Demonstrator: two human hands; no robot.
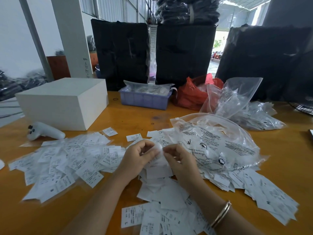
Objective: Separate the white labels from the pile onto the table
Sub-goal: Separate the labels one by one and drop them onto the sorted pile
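1. Nearest the camera, a loose heap of white rectangular paper labels with black print [162, 216] lies on the orange wooden table [81, 209], running from the lower edge up under both wrists. The right forearm carries a thin gold-coloured bangle [221, 214].

2. Just above that heap, the left hand [135, 160] and the right hand [179, 160] meet over the middle of the pile. Both have their fingers curled in, and between them they pinch a small bunch of white labels [160, 156], blurred and partly hidden by the fingers. The bunch hangs roughly upright, its lower end touching the pile below. Neither hand is clearly nearer; they share it evenly.

3. To the left of the hands, a wide flat spread of white printed labels laid out singly [67, 160] covers the table. This looks like where separated labels go, so I judge the next move is leftward, and the left hand is the closer one to carry it there.

4. To the right, a crumpled clear plastic zip bag with black warning print [218, 143] rests on more labels, touching the pile's far right side.

5. Farther back stand a white rectangular foam block [64, 102], a white handheld controller [45, 132] beside it, and a lilac plastic tray [144, 99].
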